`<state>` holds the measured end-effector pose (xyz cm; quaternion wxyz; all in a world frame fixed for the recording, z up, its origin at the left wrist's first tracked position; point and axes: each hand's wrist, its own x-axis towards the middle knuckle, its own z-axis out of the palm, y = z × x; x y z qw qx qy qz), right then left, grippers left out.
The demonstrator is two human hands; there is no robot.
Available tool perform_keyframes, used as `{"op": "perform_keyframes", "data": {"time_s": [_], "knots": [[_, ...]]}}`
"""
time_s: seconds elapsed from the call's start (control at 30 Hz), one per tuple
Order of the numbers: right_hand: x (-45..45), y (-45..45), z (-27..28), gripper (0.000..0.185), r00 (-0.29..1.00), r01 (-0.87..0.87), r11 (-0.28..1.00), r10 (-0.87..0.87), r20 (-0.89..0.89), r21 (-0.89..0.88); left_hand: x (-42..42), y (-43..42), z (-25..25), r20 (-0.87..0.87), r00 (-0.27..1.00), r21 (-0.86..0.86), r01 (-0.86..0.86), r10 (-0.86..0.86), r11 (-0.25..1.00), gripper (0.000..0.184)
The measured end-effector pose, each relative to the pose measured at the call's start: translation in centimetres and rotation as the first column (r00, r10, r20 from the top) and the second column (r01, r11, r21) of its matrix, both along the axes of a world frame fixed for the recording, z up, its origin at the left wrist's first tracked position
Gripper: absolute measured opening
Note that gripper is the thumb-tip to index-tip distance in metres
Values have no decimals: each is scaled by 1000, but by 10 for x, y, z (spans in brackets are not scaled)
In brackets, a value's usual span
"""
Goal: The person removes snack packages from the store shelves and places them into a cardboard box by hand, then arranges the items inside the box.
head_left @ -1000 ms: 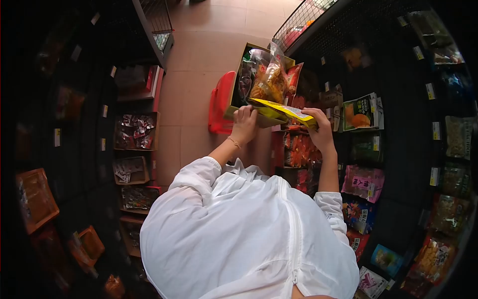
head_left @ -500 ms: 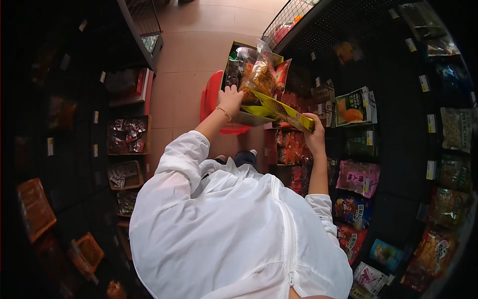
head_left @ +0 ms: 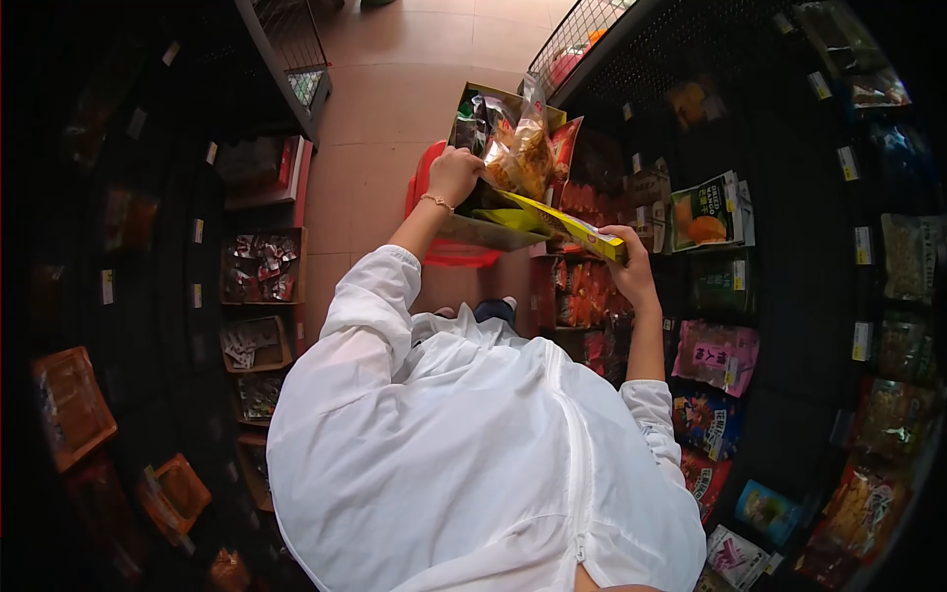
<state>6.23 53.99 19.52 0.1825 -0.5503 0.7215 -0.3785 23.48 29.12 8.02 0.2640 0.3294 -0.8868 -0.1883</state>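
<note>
An open cardboard box (head_left: 513, 237) with yellow edges holds several snack bags, among them a clear bag of orange-brown snacks (head_left: 523, 158) and a red packet (head_left: 563, 150). My left hand (head_left: 456, 178) is at the box's left side, fingers curled in beside the bags; what they grip is hidden. My right hand (head_left: 631, 255) is closed round the outer end of the yellow front flap (head_left: 564, 225), thumb on top. A red plastic container (head_left: 427, 187) shows under and behind the box.
Dark shelves stand on both sides. On the right hang a dried mango bag (head_left: 698, 215) and a pink bag (head_left: 717, 355). Small boxes of packets (head_left: 261, 266) line the left. Tiled floor (head_left: 385, 99) and a wire rack (head_left: 572, 49) lie ahead.
My left hand has shifted slightly upward along the box's side, its fingers turned further in. My right hand still holds the yellow flap. The whole view has drifted slightly.
</note>
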Motion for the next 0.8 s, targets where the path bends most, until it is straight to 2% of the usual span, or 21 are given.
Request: {"op": "perform_keyframes", "data": {"time_s": [0.13,0.2,0.3,0.47,0.53,0.6,0.7,0.73,0.8], "knots": [[1,-14,12,30,997,-73,997,74,-21,36,0,-9,-3,40,998,108,48,-53,993,10],[2,-22,17,30,995,-99,993,101,-21,58,3,-8,1,27,999,271,33,-42,962,14],[-1,-40,21,32,986,-148,983,155,-61,105,1,-12,-4,-29,998,239,62,-57,969,16],[3,-68,30,36,971,-216,951,233,-52,222,-9,-25,-14,-24,998,357,66,-61,932,14],[6,-77,31,37,966,-223,942,248,-74,251,-10,-33,-17,-35,996,351,83,-76,933,13],[15,-86,29,37,956,-172,936,234,-177,306,-15,-37,-18,-54,993,340,118,-105,933,12],[33,-99,20,38,910,-168,934,270,-314,314,-17,-35,-14,-45,997,336,77,-65,939,11],[36,-102,13,38,911,-157,937,260,-320,313,-17,-32,-12,-45,999,331,23,-9,943,12],[42,-108,4,32,845,-184,948,288,-451,260,-17,-26,-9,-91,993,332,-43,78,942,16]]}}
